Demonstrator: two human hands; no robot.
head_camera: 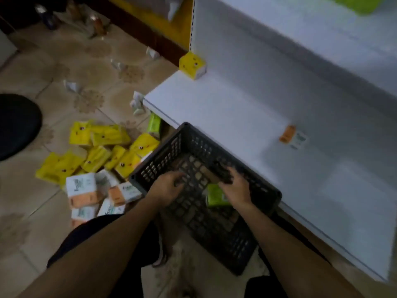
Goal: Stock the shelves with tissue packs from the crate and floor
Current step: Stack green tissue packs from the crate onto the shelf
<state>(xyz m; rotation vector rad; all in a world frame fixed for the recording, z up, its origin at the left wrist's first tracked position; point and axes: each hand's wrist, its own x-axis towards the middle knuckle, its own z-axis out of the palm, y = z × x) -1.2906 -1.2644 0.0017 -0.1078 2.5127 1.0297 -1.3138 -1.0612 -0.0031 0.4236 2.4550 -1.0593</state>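
Both hands inside dark crate (pixel 266 191) on floor (pixel 53 67) beside white shelf (pixel 225 108): left hand (pixel 169 186) curled, empty; right hand (pixel 235 188) over green tissue pack (pixel 214 195), grip unclear; yellow packs (pixel 103 151) heaped left, one yellow pack (pixel 192 65) on shelf.

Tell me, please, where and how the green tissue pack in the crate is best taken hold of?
Probably from above, pinching its two long sides: the green tissue pack lies flat on the floor of the crate, so only its top is open. The right hand is already over it.
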